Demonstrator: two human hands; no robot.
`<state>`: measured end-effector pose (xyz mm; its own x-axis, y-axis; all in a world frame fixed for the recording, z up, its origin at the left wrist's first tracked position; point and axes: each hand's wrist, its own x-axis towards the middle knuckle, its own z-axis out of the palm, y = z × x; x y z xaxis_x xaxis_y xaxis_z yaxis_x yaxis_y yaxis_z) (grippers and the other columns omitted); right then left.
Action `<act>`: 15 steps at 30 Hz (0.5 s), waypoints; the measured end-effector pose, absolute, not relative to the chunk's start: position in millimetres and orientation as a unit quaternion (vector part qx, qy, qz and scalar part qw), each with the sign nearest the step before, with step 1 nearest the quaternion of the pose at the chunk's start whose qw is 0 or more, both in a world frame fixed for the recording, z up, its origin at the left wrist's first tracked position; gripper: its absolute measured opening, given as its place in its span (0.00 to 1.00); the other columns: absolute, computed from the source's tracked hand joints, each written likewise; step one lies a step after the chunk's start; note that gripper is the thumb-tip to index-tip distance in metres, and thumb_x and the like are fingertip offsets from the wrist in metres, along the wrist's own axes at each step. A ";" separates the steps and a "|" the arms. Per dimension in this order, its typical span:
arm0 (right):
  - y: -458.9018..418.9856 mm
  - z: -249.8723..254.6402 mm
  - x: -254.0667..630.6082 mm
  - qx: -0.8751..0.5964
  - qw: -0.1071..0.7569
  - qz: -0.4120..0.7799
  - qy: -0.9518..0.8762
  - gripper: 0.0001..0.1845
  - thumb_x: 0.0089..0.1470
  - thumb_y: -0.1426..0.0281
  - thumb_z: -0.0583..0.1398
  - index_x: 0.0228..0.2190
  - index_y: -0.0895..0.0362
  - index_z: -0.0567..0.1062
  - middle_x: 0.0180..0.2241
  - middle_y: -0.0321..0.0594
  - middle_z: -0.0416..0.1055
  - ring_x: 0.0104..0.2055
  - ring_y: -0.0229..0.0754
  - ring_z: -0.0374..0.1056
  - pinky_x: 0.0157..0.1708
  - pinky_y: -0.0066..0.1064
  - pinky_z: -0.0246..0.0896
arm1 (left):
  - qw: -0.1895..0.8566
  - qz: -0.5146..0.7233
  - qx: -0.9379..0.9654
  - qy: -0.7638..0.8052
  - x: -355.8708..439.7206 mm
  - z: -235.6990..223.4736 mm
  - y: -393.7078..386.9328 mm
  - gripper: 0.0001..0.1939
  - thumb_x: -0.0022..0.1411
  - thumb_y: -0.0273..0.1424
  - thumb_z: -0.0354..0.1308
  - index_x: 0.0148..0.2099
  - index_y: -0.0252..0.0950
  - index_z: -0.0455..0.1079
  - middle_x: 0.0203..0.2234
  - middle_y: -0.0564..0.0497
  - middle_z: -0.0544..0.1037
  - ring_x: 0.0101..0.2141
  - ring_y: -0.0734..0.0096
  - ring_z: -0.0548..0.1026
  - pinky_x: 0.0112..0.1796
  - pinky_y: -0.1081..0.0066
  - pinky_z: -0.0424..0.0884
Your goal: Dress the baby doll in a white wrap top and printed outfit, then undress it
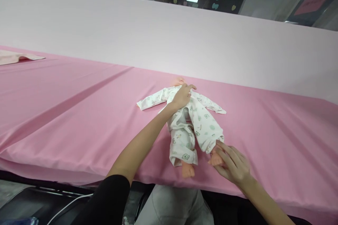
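Observation:
A baby doll point(180, 81) lies on its back on a pink-covered table, its head toward the wall and its feet toward me. It wears a white printed romper point(207, 126) with long sleeves and legs. My left hand point(183, 95) rests on the doll's chest and hides part of the garment's front; whether it grips cloth does not show clearly. At the cuff of the trouser leg on the right, my right hand point(233, 164) closes its fingers around the doll's foot point(216, 158). The other foot point(187, 169) sticks out of its cuff near the table's front edge.
The pink cloth point(79, 112) has long creases and hangs over the front edge. A pale folded cloth point(16, 57) lies at the far left. Behind the table runs a white wall point(158, 35) with dark glass above. A black chair point(39, 204) stands at lower left with a white cable.

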<state>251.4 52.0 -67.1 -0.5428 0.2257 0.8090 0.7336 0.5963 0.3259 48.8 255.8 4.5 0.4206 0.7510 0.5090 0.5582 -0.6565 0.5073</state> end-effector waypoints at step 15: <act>74.2 -41.0 266.2 -0.441 0.278 0.065 -0.851 0.21 0.55 0.77 0.48 0.47 0.53 0.69 0.32 0.38 0.73 0.31 0.39 0.71 0.29 0.31 0.70 | 0.147 0.199 0.829 0.502 17.2 37.0 245.0 0.16 0.60 0.29 0.44 0.46 0.33 0.69 0.43 0.43 0.75 0.39 0.61 0.72 0.42 0.65 0.66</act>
<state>266.2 74.2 -41.0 -0.4560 0.7872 0.4151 0.7147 0.6019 -0.3563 17.2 245.0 37.0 0.4166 0.8907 0.1818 0.7738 -0.4524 0.4434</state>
